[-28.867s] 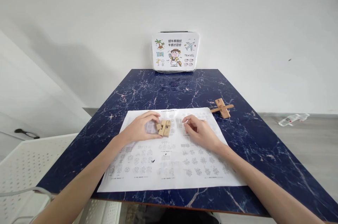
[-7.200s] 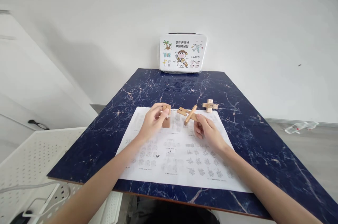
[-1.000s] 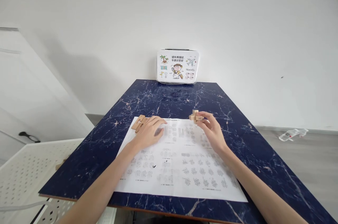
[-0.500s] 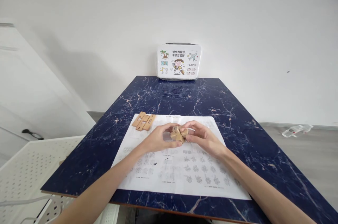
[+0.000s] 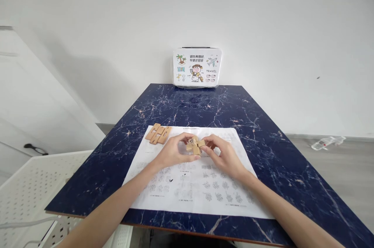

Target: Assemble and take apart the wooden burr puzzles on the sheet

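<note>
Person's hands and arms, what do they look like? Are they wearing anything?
Both the left hand and right hand are bare, with no gloves. The left forearm and right forearm are slim, with no sleeves in view. I see no watch, bracelet or ring, though some fingers are partly hidden.

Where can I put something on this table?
Bare tabletop lies between the white case and the paper sheet, and right of the sheet beyond the right forearm. The sheet's far half is crowded: the left hand and right hand hold wooden blocks, near flat wooden pieces.
</note>
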Available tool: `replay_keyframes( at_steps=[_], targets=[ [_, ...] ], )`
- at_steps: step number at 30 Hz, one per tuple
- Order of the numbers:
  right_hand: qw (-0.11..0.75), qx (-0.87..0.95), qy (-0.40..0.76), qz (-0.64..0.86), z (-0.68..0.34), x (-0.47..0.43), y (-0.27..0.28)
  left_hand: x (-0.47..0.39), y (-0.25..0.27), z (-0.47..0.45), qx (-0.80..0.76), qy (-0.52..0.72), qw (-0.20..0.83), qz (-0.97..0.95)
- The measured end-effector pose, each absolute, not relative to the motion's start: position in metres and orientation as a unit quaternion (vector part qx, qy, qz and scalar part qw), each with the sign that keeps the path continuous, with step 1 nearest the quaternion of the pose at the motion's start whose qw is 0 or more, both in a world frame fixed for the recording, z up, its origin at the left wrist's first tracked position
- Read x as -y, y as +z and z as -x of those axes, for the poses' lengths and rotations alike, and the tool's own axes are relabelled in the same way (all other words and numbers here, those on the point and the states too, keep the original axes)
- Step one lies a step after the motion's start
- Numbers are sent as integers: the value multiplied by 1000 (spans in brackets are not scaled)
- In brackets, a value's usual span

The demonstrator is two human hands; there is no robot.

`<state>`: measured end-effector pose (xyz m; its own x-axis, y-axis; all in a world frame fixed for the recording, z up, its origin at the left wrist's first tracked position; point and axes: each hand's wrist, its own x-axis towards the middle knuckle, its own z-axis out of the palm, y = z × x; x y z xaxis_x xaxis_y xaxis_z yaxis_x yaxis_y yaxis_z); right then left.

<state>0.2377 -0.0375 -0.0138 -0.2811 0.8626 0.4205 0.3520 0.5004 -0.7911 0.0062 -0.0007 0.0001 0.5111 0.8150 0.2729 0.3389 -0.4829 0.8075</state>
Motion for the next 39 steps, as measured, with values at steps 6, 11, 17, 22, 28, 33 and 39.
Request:
replay_keyframes(
  at_steps=[6, 11, 17, 22, 28, 33, 39],
  targets=[
    [442, 763, 262, 393, -238, 38, -13, 1, 1, -5, -378, 315, 347, -798],
    [442, 751, 279, 404, -238, 39, -14, 3, 0, -7, -378, 336, 339, -793],
    [442, 726, 305, 428, -236, 39, -18, 7, 0, -11, -350, 380, 299, -802],
    [437, 724, 345, 408, -236, 39, -15, 9, 3, -11, -345, 386, 295, -803],
    [432, 724, 368, 392, -238, 40, -12, 8, 2, -9, -353, 378, 296, -803],
    [427, 708, 405, 390, -238, 39, -15, 8, 1, -9, -354, 384, 289, -803],
    [399, 695, 491, 341, -241, 32, -19, 11, 1, -8, -322, 390, 237, -829]
  ],
)
